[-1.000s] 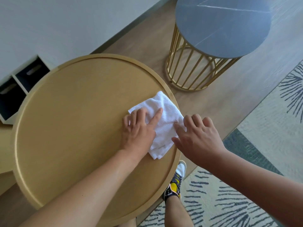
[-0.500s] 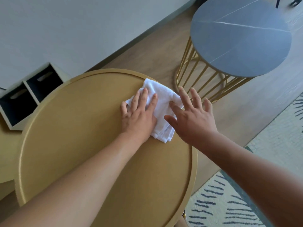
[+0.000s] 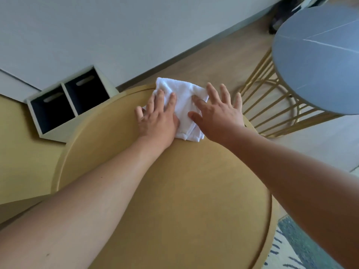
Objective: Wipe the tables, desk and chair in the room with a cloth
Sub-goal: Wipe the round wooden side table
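The left grip (image 3: 157, 119) is laid flat on the cloth (image 3: 184, 98), fingers straight, nothing clasped. The right grip (image 3: 219, 115) is also flat and spread wide. Its thumb and forefinger are pressed on the cloth's right side, and the other fingers are seen past the cloth's edge. The cloth is pinned under both at the far edge of the table (image 3: 174, 191), its far corner lapped over the lip.

Step judged: the top of this table is being wiped, at its far edge. Pressure should be spread evenly through both palms. The cloth should be kept folded and flat, not bunched. Strokes should be overlapped and the raised lip followed round. Overshoot off the edge is to be avoided.

Cloth: white, soft terry, folded in layers, loose ends on the near side. Table: round, matte gold-tan, smooth, thin raised lip. Grey table (image 3: 320, 61), apart to the right: round, smooth, stone-look, pale veins, set on a gold wire base (image 3: 272, 105). Box (image 3: 66, 105): pale, two dark compartments. Floor (image 3: 213, 61): wood-look.
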Demonstrator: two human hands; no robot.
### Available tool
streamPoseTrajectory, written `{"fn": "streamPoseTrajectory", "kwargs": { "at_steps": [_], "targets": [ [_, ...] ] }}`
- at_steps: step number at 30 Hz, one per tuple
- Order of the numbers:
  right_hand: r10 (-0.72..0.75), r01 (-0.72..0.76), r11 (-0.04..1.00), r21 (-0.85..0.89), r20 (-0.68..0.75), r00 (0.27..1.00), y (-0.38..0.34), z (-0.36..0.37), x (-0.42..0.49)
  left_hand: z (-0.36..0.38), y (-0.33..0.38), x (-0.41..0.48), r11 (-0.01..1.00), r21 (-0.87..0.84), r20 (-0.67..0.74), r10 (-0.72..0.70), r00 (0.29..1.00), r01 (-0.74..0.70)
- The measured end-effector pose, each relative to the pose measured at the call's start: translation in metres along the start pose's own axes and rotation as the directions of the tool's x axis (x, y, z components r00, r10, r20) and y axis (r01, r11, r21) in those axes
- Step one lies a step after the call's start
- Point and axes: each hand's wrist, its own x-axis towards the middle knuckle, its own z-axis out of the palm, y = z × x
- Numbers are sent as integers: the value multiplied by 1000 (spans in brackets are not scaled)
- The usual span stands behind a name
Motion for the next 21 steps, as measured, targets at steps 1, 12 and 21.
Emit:
{"fn": "streamPoseTrajectory", "kwargs": {
  "at_steps": [1, 12, 21],
  "targets": [
    [-15, 15, 1000, -2, -2, 1000, -11, -1, 8, -1, -12, 2, 1000, -1, 5, -16, 1000, 16],
    [-189, 190, 981, -48, 18, 982, -122, 0, 54, -3, -114, -25, 988, 5, -12, -157, 988, 157],
    [-317, 317, 945, -78, 9, 948, -186, 6, 47, -2, -162, -62, 979, 9, -43, -205, 978, 206]
  ]
}}
